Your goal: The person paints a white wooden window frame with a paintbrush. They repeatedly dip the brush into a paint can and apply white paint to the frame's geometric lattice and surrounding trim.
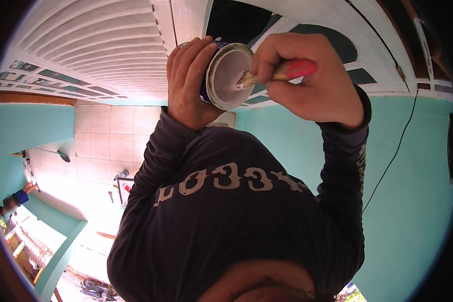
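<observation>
My left hand [189, 80] is wrapped round the side of a round paint can [216, 80], tilted so its open mouth shows a pale, whitish inside and a smeared rim. My right hand [309, 85] grips a paintbrush [299, 69] with a red-tipped handle. The brush's pale, paint-crusted bristles reach into the can's mouth, close to its inner wall. Behind both hands is a white door [377, 40] with dark glass panes.
A white louvred panel [100, 45] fills the upper left. A black cable [398, 146] runs along the turquoise wall [407, 201]. On the tiled floor [103, 121] lie a green broom [63, 156] and small items. Another person [17, 200] is at the far left.
</observation>
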The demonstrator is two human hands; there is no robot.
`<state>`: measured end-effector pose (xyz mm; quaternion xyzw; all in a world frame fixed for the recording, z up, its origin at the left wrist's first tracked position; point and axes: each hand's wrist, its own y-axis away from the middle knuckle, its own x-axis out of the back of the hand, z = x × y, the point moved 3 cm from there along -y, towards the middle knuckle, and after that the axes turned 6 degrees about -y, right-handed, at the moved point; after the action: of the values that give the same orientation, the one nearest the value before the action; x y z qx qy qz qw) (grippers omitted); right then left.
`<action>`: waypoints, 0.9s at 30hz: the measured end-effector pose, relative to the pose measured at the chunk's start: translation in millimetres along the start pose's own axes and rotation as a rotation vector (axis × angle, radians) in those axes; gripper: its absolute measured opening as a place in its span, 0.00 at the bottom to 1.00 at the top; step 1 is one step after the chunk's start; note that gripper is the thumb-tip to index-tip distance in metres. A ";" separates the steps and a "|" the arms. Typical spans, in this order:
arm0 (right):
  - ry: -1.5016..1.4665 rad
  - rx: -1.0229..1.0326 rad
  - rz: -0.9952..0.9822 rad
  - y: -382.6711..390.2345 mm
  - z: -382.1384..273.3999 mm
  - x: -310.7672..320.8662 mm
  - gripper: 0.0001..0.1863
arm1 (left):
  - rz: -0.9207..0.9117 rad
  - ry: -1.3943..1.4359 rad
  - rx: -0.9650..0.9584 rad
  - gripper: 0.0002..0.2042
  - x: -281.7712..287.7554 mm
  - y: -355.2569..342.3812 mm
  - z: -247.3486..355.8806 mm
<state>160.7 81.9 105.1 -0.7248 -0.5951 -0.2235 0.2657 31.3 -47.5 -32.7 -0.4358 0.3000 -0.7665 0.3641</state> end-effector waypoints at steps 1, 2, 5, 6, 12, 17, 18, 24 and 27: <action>0.033 -0.051 -0.032 -0.4 2.9 -2.7 0.08 | 0.000 0.006 0.003 0.48 -0.6 -0.5 1.6; 0.065 -0.103 -0.064 0.0 5.4 -4.4 0.08 | 0.000 0.012 0.006 0.48 -1.1 -0.4 2.6; 0.050 -0.027 -0.028 7.0 6.0 1.5 0.08 | 0.025 0.051 0.018 0.48 -6.6 4.1 -0.8; 0.045 -0.037 -0.010 8.7 6.5 3.5 0.06 | 0.005 0.047 0.016 0.47 -6.4 4.2 0.8; 0.049 -0.003 0.044 15.5 3.1 16.3 0.04 | -0.012 0.024 0.020 0.47 -6.5 5.7 4.9; 0.011 0.095 0.156 19.0 2.5 20.2 0.05 | 0.043 0.031 0.027 0.48 -11.8 9.0 0.8; -0.023 0.034 0.162 19.4 -0.5 19.7 0.05 | 0.042 0.030 0.032 0.48 -11.8 9.1 1.1; -0.099 -0.247 0.218 17.8 -1.7 -2.6 0.06 | 0.010 0.025 0.044 0.48 -9.9 7.4 8.3; 0.098 -0.080 0.277 19.1 11.6 -15.9 0.08 | 0.008 0.020 0.049 0.48 -8.8 8.8 9.6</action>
<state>176.5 74.8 83.8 -0.7981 -0.4664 -0.2434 0.2938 45.5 -46.5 -39.3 -0.4180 0.2866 -0.7764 0.3745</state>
